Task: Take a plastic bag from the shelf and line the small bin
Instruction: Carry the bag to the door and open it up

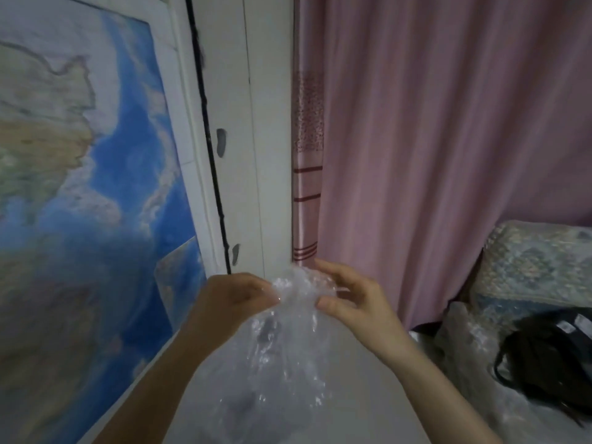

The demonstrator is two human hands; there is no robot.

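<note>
I see both forearms coming up from the bottom edge, converging mid-frame in front of the white door frame (253, 155). Left hand (237, 299) is back-of-hand to camera, wrist roughly straight, fingers curled tight into a fist on the left side of the clear plastic bag (282, 363) at its bunched top. Right hand (349, 299) is rotated so the thumb side faces me: thumb pressed on the bag's right side near the top, index finger extended up and forward over the crumpled top, other fingers loosely curved behind the film. So both hands are pinching the bag's gathered top, left closed hard, right a narrower thumb-and-finger pinch.

The bag hangs down from the two hands between the forearms, crinkled and translucent, over a pale surface. No bin in view.

Around it: a wall map (80, 187) fills the left side, a pink curtain (432, 139) hangs to the right of the frame. At the right edge, a patterned cushion (538, 261), and below it a black bag (551, 357) lying on more clear plastic wrap (471, 341).
</note>
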